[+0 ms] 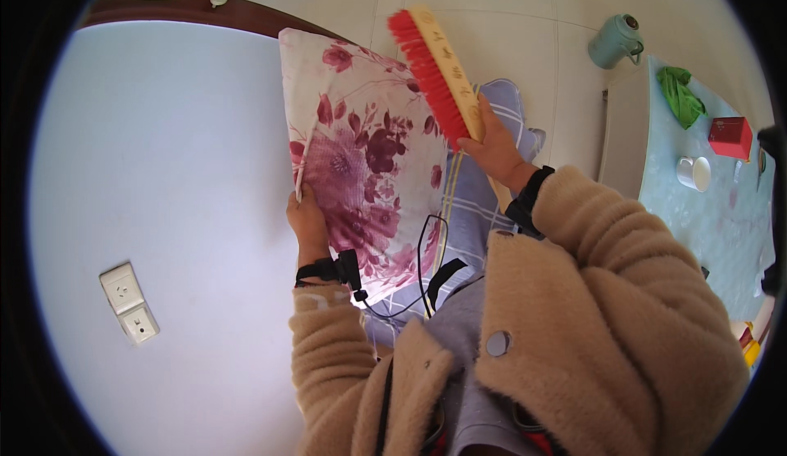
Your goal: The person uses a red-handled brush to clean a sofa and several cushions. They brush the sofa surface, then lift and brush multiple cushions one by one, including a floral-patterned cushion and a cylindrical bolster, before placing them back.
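Note:
My left hand point(307, 219) grips the near left edge of a white cushion point(363, 149) with a pink and maroon flower print. The cushion stands tilted against the white wall side. In my right hand point(495, 145) is a bed brush point(452, 69) with a pale wooden back and red bristles. Its bristles face left, over the cushion's right part; whether they touch the fabric I cannot tell. Characters are marked along the wood. Under and behind the cushion lies a blue checked cloth point(479, 192), partly hidden by it and by my right forearm.
On the right, a glass-topped table point(682, 228) carries a white mug point(693, 173), a red box point(730, 137) and a green plastic bag point(681, 96). A green thermos jug point(615, 41) stands beyond it. A wall socket point(129, 302) is at left. A black cable point(393, 316) hangs from my left wrist.

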